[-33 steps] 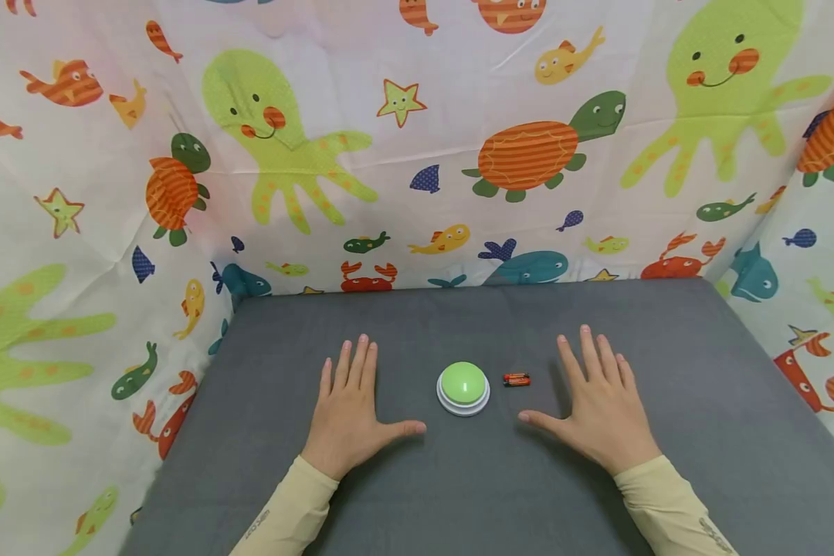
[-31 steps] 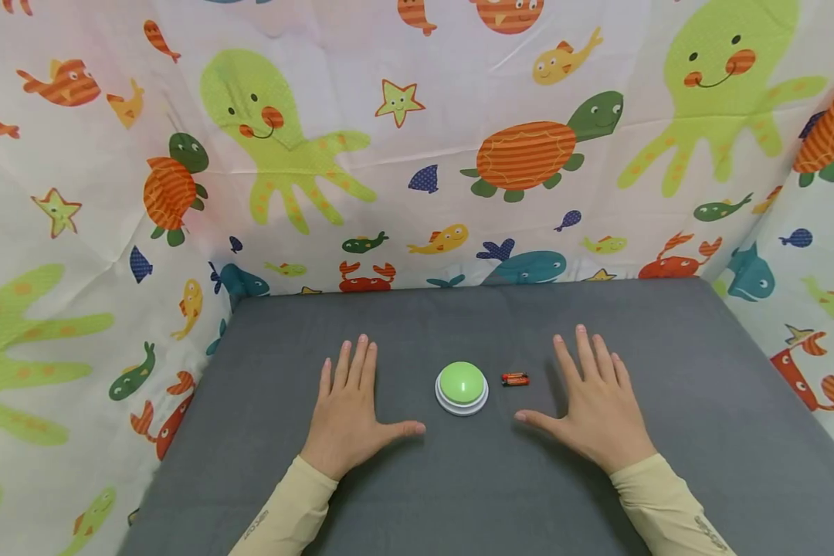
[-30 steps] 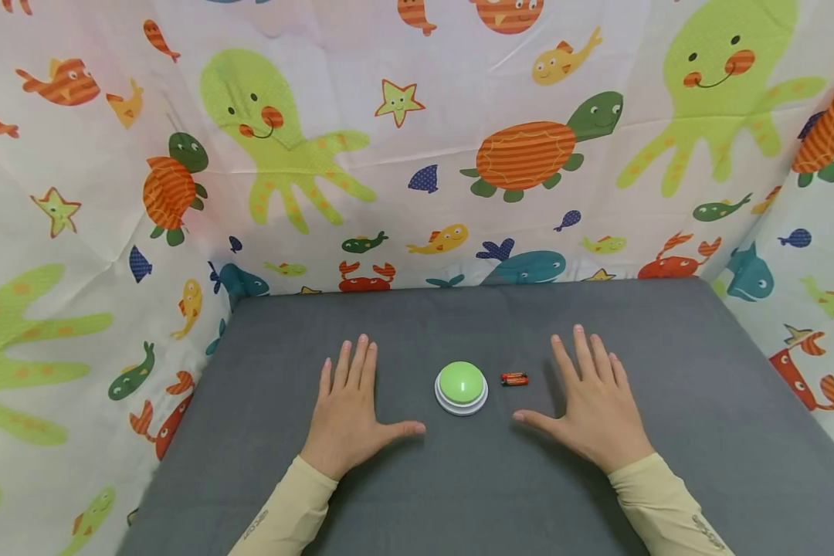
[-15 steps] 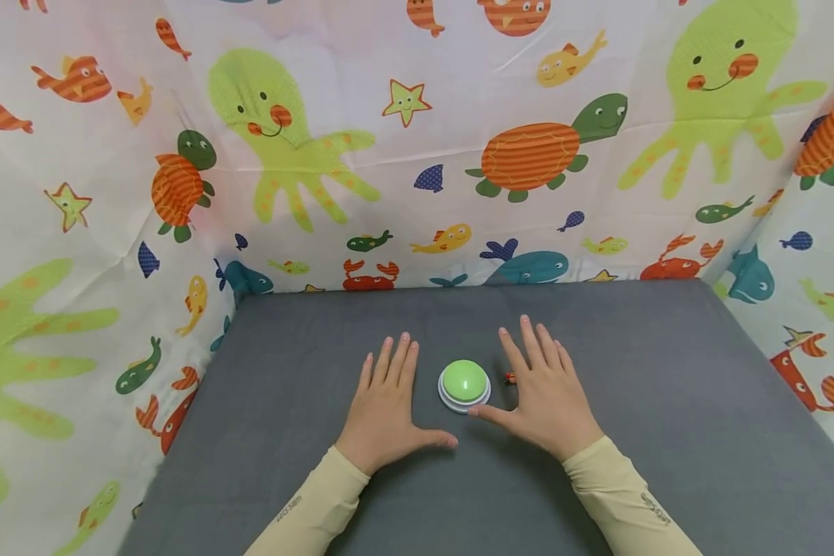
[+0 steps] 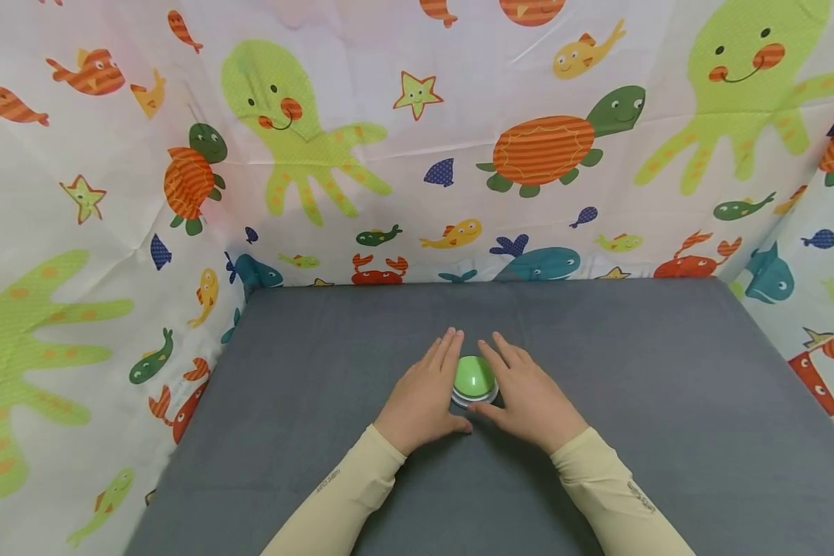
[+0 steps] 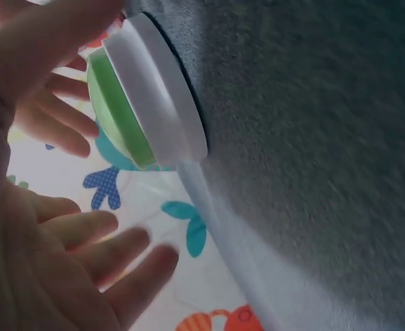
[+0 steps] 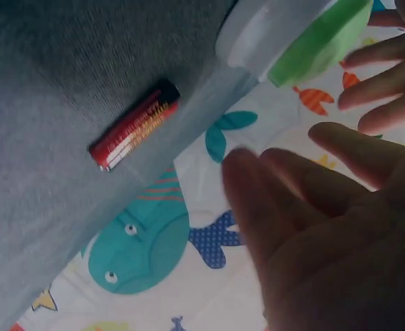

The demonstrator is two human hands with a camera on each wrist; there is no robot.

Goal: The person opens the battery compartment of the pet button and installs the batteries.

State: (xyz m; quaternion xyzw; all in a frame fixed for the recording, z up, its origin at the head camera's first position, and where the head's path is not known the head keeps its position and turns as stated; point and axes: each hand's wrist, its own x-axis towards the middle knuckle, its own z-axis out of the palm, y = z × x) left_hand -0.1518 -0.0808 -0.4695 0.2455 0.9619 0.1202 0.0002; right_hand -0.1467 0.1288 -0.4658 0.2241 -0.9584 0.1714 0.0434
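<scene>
Green push button [image 5: 474, 375] sits on grey cloth [image 5: 632, 363], flanked by left hand [image 5: 422, 400] and right hand [image 5: 528, 401]. Both hands flat, fingers straight, grasping nothing. Battery [image 7: 134, 125] lies beside.

You have a grey cloth-covered surface [image 5: 667, 401]. A sea-creature printed curtain [image 5: 417, 154] encloses it at the far side, left and right: octopuses, turtles, fish, whales.

light: bright, even | shadows: soft | wrist views: dim, hands probably motion-blurred
</scene>
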